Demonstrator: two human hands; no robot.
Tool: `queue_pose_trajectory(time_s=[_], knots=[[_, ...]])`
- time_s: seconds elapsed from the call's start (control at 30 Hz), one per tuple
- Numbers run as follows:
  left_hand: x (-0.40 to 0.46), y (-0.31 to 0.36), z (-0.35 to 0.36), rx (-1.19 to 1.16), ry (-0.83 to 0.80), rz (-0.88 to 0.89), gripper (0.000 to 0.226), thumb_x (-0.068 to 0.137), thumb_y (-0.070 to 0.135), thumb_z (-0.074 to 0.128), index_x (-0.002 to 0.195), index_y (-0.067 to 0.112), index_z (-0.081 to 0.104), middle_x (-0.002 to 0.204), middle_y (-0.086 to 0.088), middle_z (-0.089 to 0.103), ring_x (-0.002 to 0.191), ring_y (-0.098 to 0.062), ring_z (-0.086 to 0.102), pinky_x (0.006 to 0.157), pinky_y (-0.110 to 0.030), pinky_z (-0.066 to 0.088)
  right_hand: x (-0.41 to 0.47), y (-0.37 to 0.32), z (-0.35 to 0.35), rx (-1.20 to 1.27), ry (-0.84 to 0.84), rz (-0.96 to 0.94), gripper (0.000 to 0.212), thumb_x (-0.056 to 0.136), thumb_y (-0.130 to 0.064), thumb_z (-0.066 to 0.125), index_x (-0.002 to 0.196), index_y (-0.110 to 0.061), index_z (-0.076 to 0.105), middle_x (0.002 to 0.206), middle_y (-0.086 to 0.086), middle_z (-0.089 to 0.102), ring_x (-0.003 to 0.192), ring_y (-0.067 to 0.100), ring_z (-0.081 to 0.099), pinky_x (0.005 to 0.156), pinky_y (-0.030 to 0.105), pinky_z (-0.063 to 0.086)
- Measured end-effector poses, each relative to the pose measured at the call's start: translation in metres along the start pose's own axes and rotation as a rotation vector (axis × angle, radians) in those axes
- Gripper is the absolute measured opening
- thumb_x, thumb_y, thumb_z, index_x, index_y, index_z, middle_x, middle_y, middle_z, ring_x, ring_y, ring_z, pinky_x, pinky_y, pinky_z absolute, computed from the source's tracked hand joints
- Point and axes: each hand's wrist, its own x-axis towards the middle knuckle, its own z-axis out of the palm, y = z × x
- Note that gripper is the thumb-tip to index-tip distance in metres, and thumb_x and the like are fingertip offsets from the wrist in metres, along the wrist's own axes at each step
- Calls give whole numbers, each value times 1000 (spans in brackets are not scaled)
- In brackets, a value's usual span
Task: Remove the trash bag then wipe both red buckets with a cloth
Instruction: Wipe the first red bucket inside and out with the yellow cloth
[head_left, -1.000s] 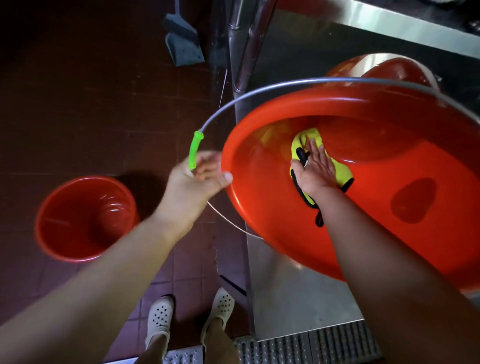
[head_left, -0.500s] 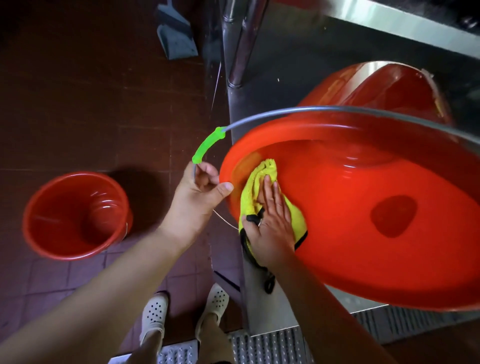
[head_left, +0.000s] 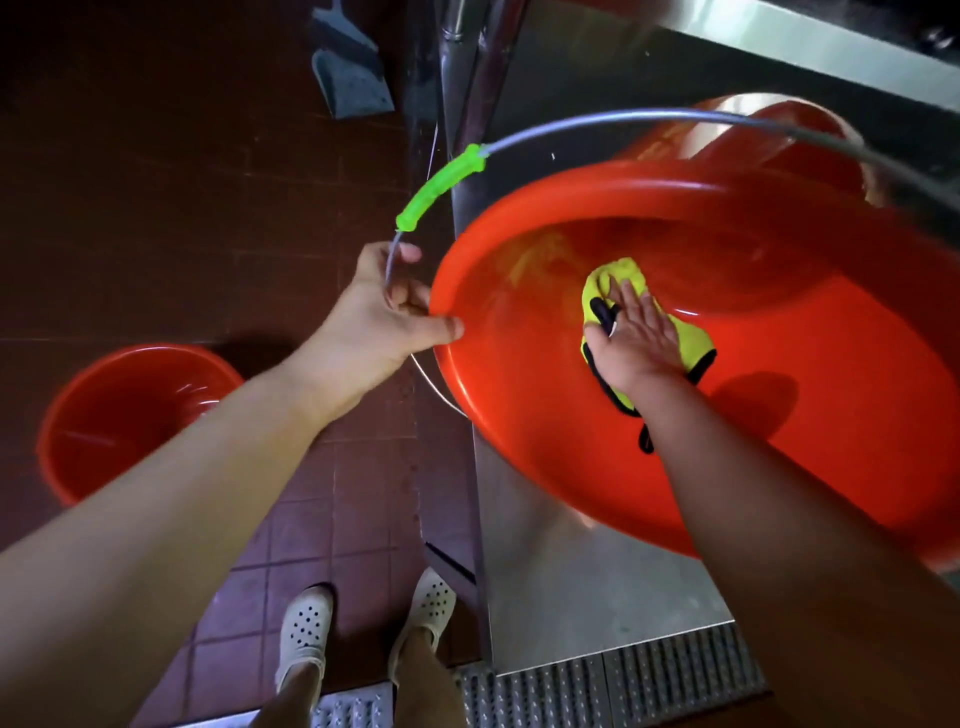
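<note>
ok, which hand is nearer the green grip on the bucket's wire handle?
Left. The left hand grips the bucket rim and the wire just below the green grip. The right hand is farther off, pressing the yellow cloth inside the tilted red bucket.

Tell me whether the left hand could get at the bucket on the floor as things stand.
Probably not yet: the left hand grips the handle wire and rim of the tilted bucket. The floor bucket sits uncovered below that arm, so nothing else blocks it.
</note>
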Motion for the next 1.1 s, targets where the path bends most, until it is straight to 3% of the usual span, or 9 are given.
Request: queue_pose_trajectory(time_s=[0.2,0.33,0.43,0.5,0.57,0.67,0.87,1.0,1.1], knots=[[-32,-69,34,54,-25,-149,26,91,20,59,104,30,40,111,8,53,108,-6,56,101,-37,42,-18,-20,4,181,25,42,70,96,-47,34,152,-19,4,160,-4,-2,147,17,-3,118,37,1],[-35,-79,41,182,65,-76,23,91,24,57,104,31,39,112,4,43,102,-1,51,92,-20,39,-89,-63,19,318,161,-123,77,91,-48,42,149,-18,2,159,-1,9,147,19,4,117,36,5],[-37,-79,36,183,143,-71,31,91,18,58,115,11,40,105,5,47,105,-14,52,93,-33,45,-141,-85,32,309,219,-290,78,84,-54,34,146,-21,-1,159,-1,7,147,19,4,117,35,4],[-39,-78,33,223,176,-58,34,91,18,58,117,5,40,98,14,43,98,-4,52,92,-33,46,-149,-85,37,277,224,-354,80,84,-54,34,148,-23,-3,158,-5,-2,147,16,-2,118,34,3],[-39,-74,30,261,194,-1,32,91,20,57,113,9,37,96,18,41,89,15,51,83,-16,45,-137,-81,33,311,230,-396,81,83,-50,40,149,-24,1,157,-10,-3,147,14,-1,118,33,6],[-33,-60,24,324,226,93,29,91,19,58,107,9,35,92,17,42,78,29,47,67,3,37,-104,-74,23,393,230,-327,79,83,-44,48,149,-26,7,156,-12,4,147,16,7,117,30,7],[-18,-23,9,467,196,214,32,90,34,58,100,17,33,89,16,50,80,19,55,64,-3,43,-21,-38,10,286,120,-60,74,93,-49,40,152,-20,6,160,-7,5,147,13,3,116,30,4],[-13,-20,16,449,278,247,40,90,28,59,114,15,30,106,3,57,97,-6,59,84,-26,50,-1,-34,10,251,124,26,73,94,-51,34,152,-17,6,160,-9,3,147,14,-1,117,32,2],[-17,-27,18,418,303,237,65,92,14,56,138,0,12,129,0,42,111,5,47,93,-8,37,3,-37,12,211,106,26,72,94,-53,31,152,-18,5,160,-9,-1,147,14,-3,117,33,1]])
